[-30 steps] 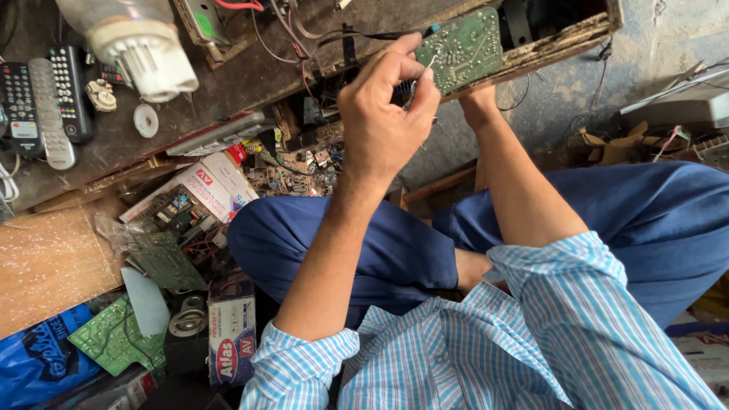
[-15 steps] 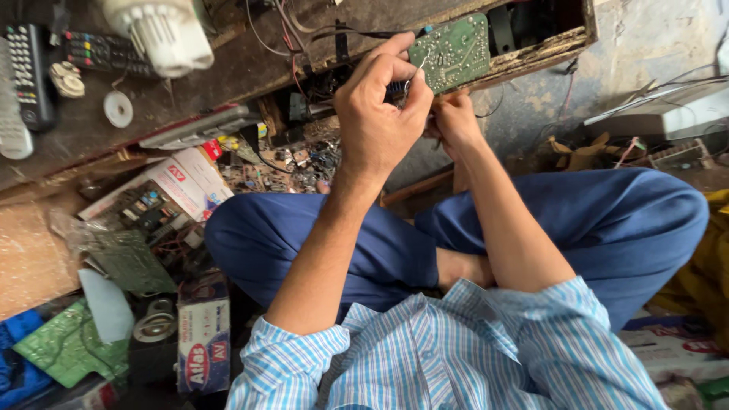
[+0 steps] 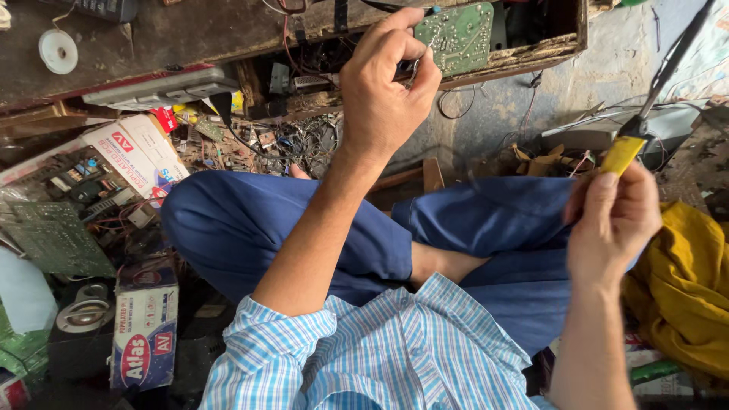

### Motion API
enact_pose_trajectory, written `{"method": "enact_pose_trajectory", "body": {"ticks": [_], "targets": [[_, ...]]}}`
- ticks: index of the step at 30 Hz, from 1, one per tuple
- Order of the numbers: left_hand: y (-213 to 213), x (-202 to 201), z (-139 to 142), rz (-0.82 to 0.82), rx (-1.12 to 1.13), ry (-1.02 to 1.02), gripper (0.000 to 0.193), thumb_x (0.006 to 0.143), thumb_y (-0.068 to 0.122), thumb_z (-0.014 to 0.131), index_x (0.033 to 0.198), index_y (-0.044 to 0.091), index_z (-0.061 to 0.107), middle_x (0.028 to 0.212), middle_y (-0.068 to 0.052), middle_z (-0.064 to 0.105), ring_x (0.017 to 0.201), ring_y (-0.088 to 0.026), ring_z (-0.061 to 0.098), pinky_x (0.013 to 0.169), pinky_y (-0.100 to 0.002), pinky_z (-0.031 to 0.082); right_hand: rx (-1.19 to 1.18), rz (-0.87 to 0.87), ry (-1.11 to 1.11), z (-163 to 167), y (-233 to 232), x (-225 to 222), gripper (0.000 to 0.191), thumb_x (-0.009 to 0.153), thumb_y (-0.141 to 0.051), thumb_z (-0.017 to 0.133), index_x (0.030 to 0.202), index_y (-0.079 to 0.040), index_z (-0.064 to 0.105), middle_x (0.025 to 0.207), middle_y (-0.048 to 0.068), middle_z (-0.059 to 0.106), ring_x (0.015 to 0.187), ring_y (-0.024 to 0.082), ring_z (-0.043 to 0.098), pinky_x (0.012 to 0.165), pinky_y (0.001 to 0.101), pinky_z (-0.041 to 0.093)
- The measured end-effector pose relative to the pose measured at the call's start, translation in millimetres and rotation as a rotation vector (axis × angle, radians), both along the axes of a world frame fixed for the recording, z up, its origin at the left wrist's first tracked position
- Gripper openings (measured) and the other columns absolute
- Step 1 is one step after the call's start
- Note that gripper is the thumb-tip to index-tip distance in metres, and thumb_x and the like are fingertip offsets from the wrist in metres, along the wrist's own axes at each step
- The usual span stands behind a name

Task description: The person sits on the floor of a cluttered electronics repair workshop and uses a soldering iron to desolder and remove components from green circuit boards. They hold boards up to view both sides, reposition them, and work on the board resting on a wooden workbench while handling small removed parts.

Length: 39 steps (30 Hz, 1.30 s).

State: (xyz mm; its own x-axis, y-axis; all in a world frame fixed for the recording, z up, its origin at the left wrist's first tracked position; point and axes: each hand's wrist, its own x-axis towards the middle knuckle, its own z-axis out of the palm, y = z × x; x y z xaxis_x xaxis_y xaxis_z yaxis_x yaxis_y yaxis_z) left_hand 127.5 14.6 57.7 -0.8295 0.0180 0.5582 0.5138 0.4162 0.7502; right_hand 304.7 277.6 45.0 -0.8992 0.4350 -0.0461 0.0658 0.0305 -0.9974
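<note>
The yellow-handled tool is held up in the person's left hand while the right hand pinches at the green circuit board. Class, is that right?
Not quite: the hands are swapped. The head view shows the yellow-handled tool in the right hand, while the left hand pinches at the green circuit board.

Left hand at 12 o'clock, touching circuit board in wooden tray. Right hand at 3 o'clock, gripping tool. Cardboard boxes at 8 o'clock.
</note>
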Motion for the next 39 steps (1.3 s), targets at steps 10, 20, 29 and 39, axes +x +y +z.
{"method": "enact_pose_trajectory", "body": {"ticks": [10, 20, 29, 39], "targets": [[4.2, -1.3, -4.8, 0.024, 0.002, 0.003, 0.017, 0.089, -0.002, 0.077, 0.092, 0.003, 0.061, 0.121, -0.008, 0.071, 0.106, -0.025, 0.072, 0.088, -0.033, 0.060, 0.932, 0.198, 0.239, 47.9, -3.9, -50.1, 0.022, 0.105, 0.004, 0.079, 0.126, 0.007, 0.072, 0.109, 0.017, 0.072, 0.093, 0.017, 0.068, 0.079, 0.0235, 0.054], [0.6, -0.6, -1.8, -0.003, -0.027, 0.043, 0.018, 0.090, -0.003, 0.077, 0.092, 0.004, 0.060, 0.124, -0.010, 0.069, 0.111, -0.027, 0.071, 0.089, -0.033, 0.060, 1.133, 0.263, 0.346, 34.5, 27.0, -80.9, 0.021, 0.102, 0.012, 0.083, 0.121, 0.006, 0.075, 0.112, 0.016, 0.075, 0.105, 0.026, 0.072, 0.094, 0.0359, 0.055], [-0.3, -3.5, -6.2, -0.008, -0.011, 0.022, 0.019, 0.087, -0.004, 0.076, 0.089, 0.004, 0.059, 0.122, -0.012, 0.071, 0.108, -0.026, 0.072, 0.090, -0.035, 0.061, 0.845, 0.310, 0.405, 35.3, 41.5, -99.3, 0.033, 0.102, 0.013, 0.073, 0.133, 0.008, 0.062, 0.136, 0.019, 0.062, 0.123, 0.026, 0.061, 0.110, 0.0336, 0.053], [3.8, -2.9, -4.7, 0.015, -0.021, 0.018, 0.020, 0.087, -0.004, 0.076, 0.090, 0.005, 0.059, 0.120, -0.012, 0.070, 0.110, -0.028, 0.071, 0.093, -0.037, 0.060, 1.025, 0.154, 0.298, 23.3, 6.8, -85.3, 0.025, 0.097, -0.002, 0.088, 0.120, -0.002, 0.079, 0.122, 0.008, 0.077, 0.112, 0.021, 0.067, 0.100, 0.0360, 0.044]]}}
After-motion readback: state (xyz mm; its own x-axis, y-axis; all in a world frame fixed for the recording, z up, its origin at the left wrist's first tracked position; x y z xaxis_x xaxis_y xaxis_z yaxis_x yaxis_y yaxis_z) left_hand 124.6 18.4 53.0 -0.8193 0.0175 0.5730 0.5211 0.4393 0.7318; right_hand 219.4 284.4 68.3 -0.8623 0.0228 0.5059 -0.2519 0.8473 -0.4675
